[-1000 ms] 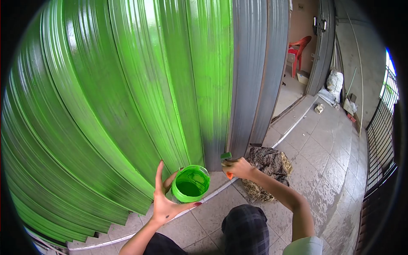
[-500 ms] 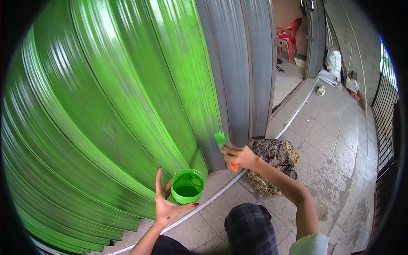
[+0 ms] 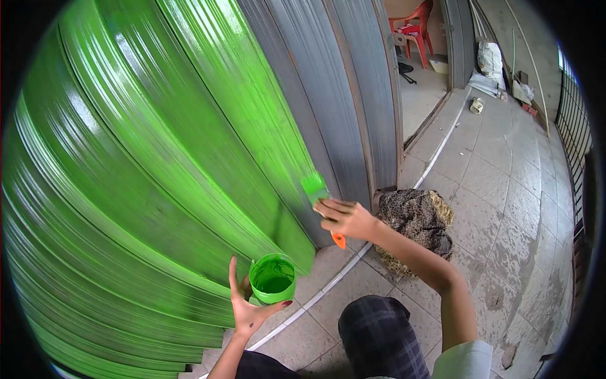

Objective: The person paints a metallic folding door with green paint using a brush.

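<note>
Wet green paint covers most of the ribbed metal shutter (image 3: 189, 151), while its right part (image 3: 315, 95) is bare grey. My right hand (image 3: 344, 220) is closed round a paintbrush (image 3: 314, 187) with an orange handle end, and its green bristles touch the shutter near the edge of the painted part. Low and to the left, my left hand (image 3: 249, 309) holds a small open pot (image 3: 273, 278) from below and the side, thumb and fingers around it. Green paint lies inside the pot and coats its rim.
A patterned cloth bundle (image 3: 416, 224) lies on the tiled floor (image 3: 473, 170) beside the shutter's base. A red chair (image 3: 415, 28) stands beyond the doorway. White sacks (image 3: 491, 63) lean by the far wall, and a barred gate (image 3: 571, 126) is at the right. My knees are below.
The brush and my right hand have moved a little up and left along the shutter. The whole view has shifted slightly. My left hand still holds the pot.
</note>
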A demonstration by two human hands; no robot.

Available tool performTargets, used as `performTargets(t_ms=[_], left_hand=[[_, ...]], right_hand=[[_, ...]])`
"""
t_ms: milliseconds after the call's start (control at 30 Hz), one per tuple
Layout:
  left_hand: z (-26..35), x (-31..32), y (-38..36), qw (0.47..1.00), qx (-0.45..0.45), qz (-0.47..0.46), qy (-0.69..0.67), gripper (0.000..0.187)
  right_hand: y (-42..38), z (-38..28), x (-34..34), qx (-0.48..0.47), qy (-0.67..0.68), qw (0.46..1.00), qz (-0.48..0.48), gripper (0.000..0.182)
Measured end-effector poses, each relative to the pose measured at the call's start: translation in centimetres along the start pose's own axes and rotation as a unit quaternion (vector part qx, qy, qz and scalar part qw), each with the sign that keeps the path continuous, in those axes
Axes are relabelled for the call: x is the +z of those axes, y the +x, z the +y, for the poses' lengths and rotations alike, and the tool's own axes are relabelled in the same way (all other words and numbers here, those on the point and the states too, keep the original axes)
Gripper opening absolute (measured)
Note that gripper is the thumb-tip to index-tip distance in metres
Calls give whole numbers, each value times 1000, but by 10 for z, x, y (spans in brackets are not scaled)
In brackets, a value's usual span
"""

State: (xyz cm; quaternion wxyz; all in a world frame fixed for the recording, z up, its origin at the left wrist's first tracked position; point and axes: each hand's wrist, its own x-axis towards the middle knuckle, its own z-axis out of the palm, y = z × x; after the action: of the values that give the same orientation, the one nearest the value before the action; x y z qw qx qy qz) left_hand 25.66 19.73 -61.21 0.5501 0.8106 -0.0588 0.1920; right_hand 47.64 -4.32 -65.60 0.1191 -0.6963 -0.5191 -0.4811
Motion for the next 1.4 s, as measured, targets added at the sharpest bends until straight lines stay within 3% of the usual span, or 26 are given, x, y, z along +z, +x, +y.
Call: performTargets(t_ms=[67, 167, 233, 300, 400, 600, 633, 767, 900, 1000, 1100, 1233, 1400], left_hand=[[-3, 0, 1, 1000, 11, 4, 5, 134], [-3, 0, 2, 1000, 10, -8, -1, 134], [-8, -2, 6, 999, 38, -19, 21, 134], [-8, -5, 3, 997, 46, -18, 51, 134], [0, -1, 3, 992, 68, -5, 109, 133], [-2, 0, 4, 975, 158, 23, 154, 131], [-5, -2, 5, 975, 159, 26, 155, 139], [-3, -6, 4, 972, 166, 30, 165, 139], [-1, -8, 4, 973, 161, 44, 162, 138], [-2, -9, 4, 971, 163, 44, 167, 136], [-1, -10, 2, 968, 176, 24, 178, 128], [2, -9, 4, 952, 229, 21, 203, 123], [2, -9, 4, 942, 257, 25, 214, 122]], right_hand=[[-19, -10, 3, 9, 26, 996, -83, 13], [-24, -24, -12, 91, 193, 955, -204, 11], [-8, -21, -25, 180, 352, 918, -39, 11], [29, -25, -58, 253, 474, 838, 93, 14], [63, -30, -108, 258, 629, 724, 113, 14], [89, -55, -134, 86, 599, 794, -51, 13], [91, -57, -134, 72, 575, 812, -72, 12], [97, -56, -148, 85, 546, 830, -68, 18], [87, -52, -141, 90, 540, 837, -4, 24], [89, -53, -144, 120, 560, 818, -43, 12], [96, -54, -139, 68, 545, 822, -149, 11], [108, -72, -117, -45, 481, 862, -156, 10], [109, -89, -99, -76, 448, 871, -188, 12]])
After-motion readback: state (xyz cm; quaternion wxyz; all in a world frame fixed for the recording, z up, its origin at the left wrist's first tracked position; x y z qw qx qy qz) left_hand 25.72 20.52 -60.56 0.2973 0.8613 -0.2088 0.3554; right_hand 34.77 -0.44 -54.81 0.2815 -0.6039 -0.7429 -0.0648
